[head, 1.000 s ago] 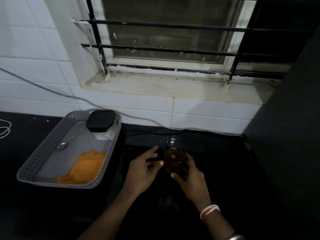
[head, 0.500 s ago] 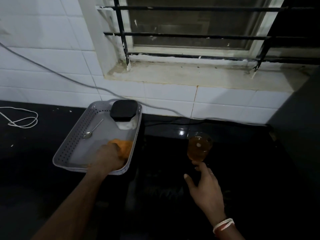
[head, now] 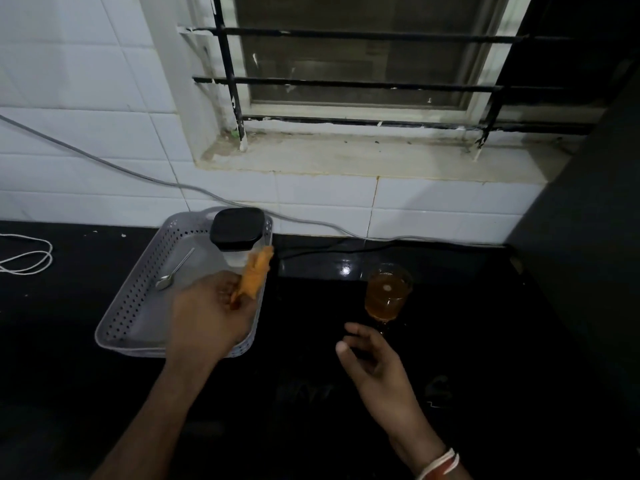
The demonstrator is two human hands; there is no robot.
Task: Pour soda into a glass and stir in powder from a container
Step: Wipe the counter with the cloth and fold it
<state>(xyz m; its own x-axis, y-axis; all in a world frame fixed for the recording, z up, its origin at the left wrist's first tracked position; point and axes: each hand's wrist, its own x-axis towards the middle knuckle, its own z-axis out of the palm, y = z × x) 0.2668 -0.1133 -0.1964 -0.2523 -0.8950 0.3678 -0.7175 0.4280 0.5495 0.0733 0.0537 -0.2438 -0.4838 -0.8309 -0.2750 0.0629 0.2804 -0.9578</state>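
A stemmed glass [head: 388, 292] of amber soda stands on the black counter, right of centre. My right hand [head: 375, 368] hovers just in front of its base with fingers apart, holding nothing. My left hand [head: 211, 317] is over the right edge of the grey perforated tray [head: 138, 303] and grips a bunched orange cloth [head: 254, 277], lifted off the tray floor. At the tray's back right corner stands a clear container with a black lid [head: 237, 230]. A metal spoon [head: 173, 271] lies on the tray floor.
A grey cable [head: 104, 164] runs along the white tiled wall behind the tray. A white cord [head: 27, 258] lies coiled on the counter at far left. A dark tall surface [head: 585, 237] borders the counter on the right. A barred window sits above the sill.
My left hand moved from the glass to the tray, took hold of the orange cloth and lifted it. My right hand let go of the glass and drew back slightly.
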